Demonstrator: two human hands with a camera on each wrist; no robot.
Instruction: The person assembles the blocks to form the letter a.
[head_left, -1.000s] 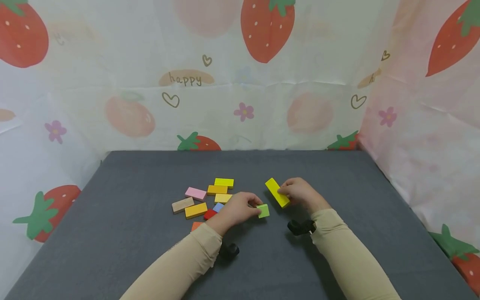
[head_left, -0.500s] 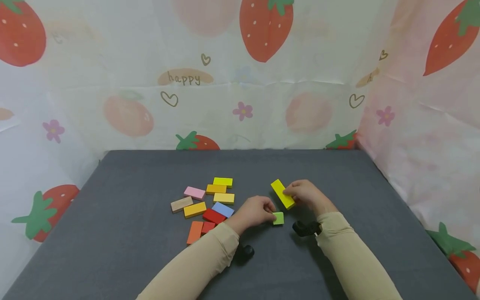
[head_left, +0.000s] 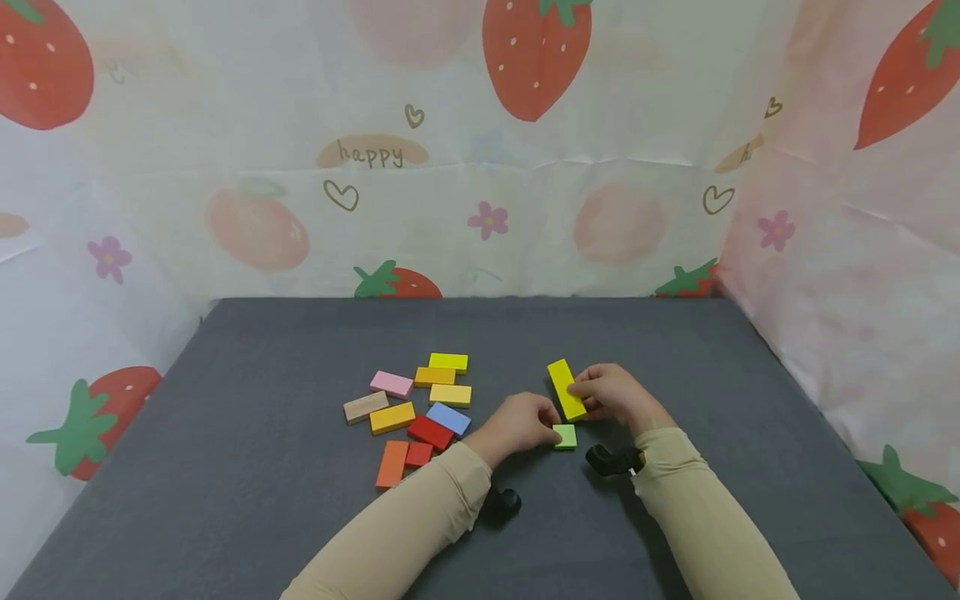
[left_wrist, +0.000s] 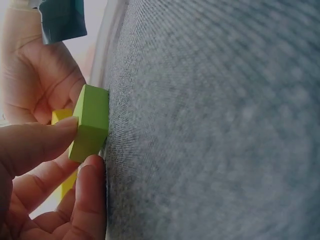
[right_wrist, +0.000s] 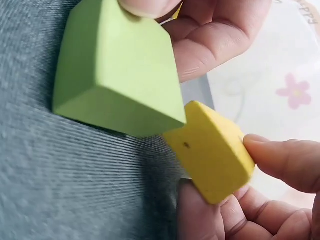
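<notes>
A small light-green wooden block (head_left: 566, 437) is pinched between the thumb and fingers of my left hand (head_left: 521, 423). In the left wrist view the green block (left_wrist: 90, 117) sits right at the grey cloth, thumb on its upper side. My right hand (head_left: 613, 393) grips a long yellow block (head_left: 566, 390) by its right side, just behind the green one. The right wrist view shows the end of the yellow block (right_wrist: 210, 152) tilted over the cloth, between thumb and fingers, with the green block (right_wrist: 120, 75) close in front.
Left of my hands lie several loose blocks: a blue one (head_left: 448, 418), a red one (head_left: 431, 432), an orange one (head_left: 392, 465), a pink one (head_left: 392, 384), a plain wood one (head_left: 366, 407) and yellow ones. A strawberry-print curtain (head_left: 450, 100) stands behind the grey table (head_left: 262, 350).
My left hand has moved right and nearer to me with the green block, uncovering the blue and red blocks. My right hand has shifted slightly right, turning the yellow block more upright in view.
</notes>
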